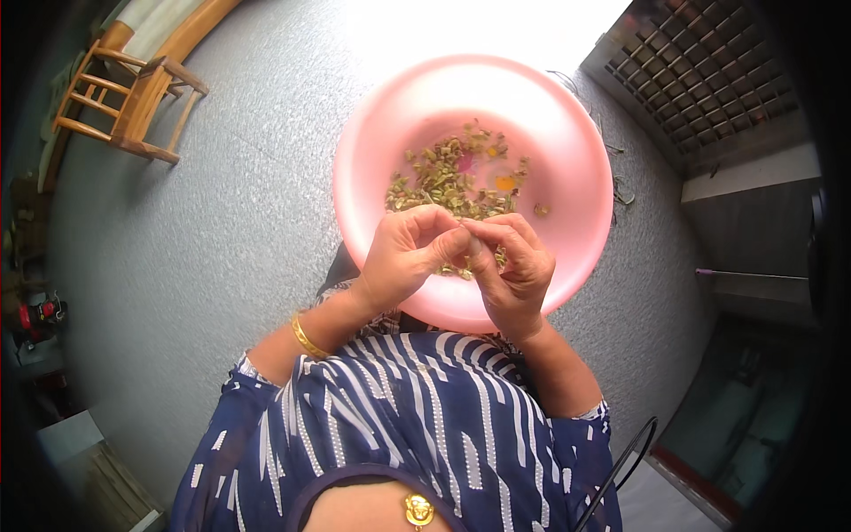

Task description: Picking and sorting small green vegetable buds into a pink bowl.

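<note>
A large pink plastic basin (pixel 578 173) is in front of me, its near rim close to my lap. Small green-brown plant pieces (pixel 442 169) lie over its bottom, mostly on the left side; printed colour patches show between them. My left hand (pixel 412 251) and my right hand (pixel 515 266) meet above the near part of the basin, thumbs and index fingers pinched together at the fingertips. Whatever may be between the fingertips is too small and covered to make out. A gold bangle circles my left wrist.
A small wooden chair (pixel 143 106) stands on the grey speckled floor (pixel 266 166) at upper left. Thin plant scraps (pixel 621 193) lie on the floor right of the basin. At upper right is a metal lattice panel (pixel 705 73). A black cable (pixel 618 472) curves at lower right.
</note>
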### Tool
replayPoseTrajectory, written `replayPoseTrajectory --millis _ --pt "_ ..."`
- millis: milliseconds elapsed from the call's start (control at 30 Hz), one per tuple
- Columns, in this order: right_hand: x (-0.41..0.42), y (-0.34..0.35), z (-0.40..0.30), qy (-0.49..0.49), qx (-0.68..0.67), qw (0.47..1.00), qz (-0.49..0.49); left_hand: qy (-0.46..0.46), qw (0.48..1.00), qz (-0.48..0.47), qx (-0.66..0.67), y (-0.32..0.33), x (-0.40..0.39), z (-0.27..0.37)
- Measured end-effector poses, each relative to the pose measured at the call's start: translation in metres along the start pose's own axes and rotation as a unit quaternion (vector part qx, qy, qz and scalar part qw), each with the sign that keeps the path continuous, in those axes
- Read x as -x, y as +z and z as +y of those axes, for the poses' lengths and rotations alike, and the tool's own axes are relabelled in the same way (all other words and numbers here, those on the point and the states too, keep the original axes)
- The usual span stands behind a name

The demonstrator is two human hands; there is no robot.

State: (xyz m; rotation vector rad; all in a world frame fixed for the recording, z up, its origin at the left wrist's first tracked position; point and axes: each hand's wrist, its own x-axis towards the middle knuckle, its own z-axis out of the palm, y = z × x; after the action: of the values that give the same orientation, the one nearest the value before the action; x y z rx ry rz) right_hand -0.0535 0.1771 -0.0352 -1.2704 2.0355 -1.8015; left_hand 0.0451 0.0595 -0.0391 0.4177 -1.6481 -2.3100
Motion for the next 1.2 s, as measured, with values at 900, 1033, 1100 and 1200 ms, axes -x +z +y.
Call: replayPoseTrajectory --millis 900,1033,1100,1200 --pt "-0.005 -0.006 -0.011 0.161 -0.338 0.927 -0.023 0.069 0.992 0.039 0.101 0.007 0.0 -0.006" --pt "-0.002 -0.011 -0.005 0.147 -0.289 0.945 -0.044 0.031 0.992 0.025 0.116 0.003 0.002 -0.004" --pt "0.0 -0.014 -0.002 0.144 -0.269 0.951 -0.055 0.033 0.994 0.019 0.103 0.003 0.002 -0.006" --pt "-0.001 -0.018 -0.003 0.139 -0.246 0.957 -0.07 0.037 0.995 0.014 0.094 0.004 0.002 -0.003"
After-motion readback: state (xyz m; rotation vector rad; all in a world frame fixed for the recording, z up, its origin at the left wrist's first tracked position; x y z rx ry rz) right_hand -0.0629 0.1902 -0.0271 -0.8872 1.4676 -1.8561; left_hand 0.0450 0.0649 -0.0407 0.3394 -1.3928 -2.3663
